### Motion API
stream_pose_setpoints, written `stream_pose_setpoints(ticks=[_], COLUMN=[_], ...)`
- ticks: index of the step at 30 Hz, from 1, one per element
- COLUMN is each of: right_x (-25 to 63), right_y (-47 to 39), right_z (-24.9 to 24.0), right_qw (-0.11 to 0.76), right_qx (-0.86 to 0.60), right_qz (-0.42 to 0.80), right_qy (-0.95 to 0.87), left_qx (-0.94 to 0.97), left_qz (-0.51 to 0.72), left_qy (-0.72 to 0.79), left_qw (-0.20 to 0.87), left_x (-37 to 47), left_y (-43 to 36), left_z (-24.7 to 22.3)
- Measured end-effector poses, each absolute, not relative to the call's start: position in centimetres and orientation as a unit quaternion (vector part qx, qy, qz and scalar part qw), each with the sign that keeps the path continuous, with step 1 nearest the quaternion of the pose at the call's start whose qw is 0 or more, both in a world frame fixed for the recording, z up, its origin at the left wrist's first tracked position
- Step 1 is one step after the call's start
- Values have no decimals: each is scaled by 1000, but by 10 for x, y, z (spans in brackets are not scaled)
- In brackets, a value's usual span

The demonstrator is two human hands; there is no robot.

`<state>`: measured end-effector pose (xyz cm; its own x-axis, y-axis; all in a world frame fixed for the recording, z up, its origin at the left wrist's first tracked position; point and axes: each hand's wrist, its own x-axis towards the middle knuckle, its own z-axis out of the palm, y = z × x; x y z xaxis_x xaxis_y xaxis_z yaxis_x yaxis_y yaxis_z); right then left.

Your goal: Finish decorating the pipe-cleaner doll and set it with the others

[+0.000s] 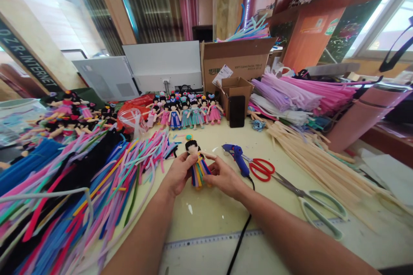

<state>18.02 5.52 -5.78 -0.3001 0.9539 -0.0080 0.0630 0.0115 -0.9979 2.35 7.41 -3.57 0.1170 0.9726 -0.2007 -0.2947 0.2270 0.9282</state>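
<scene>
A small pipe-cleaner doll (197,167) with black hair and a skirt of coloured stripes is upright between my two hands. My left hand (178,174) grips its side, with the thumb near the neck. On the other side, the fingers of my right hand (224,174) pinch the doll's arm and skirt edge. To the right of the doll lies a blue glue gun (238,158), its black cord running down under my right forearm. Red-handled scissors (262,169) lie beside it, and larger scissors with pale green handles (322,208) are farther right.
Loose coloured pipe cleaners (106,184) cover the left side. Finished dolls (189,111) stand in rows at the back, near a black phone (236,111) and a cardboard box (238,60). Beige pipe cleaners (309,163) and a pink thermos (368,116) are at right. A tape measure (213,239) crosses the front.
</scene>
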Motion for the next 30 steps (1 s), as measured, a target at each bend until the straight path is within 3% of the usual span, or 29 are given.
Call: stream_pose_setpoints(ticks=[9,16,25,30], right_x=[181,175,156,144], right_y=[59,56,59,69], right_z=[-65,-68,-46,-38], right_qw=[421,510,393,385], right_qx=[-431,-496,-522,-545], right_qz=[554,304,204,191], right_qy=[-574,-634,-729,-720], left_qx=[393,383,439,440], left_qz=[473,531,551,564], left_qy=[439,469,416,405], left_qw=[655,592,576,569], left_x=[20,10,17,16], left_y=[76,85,85,87], left_z=[-38,-40,-46,-49])
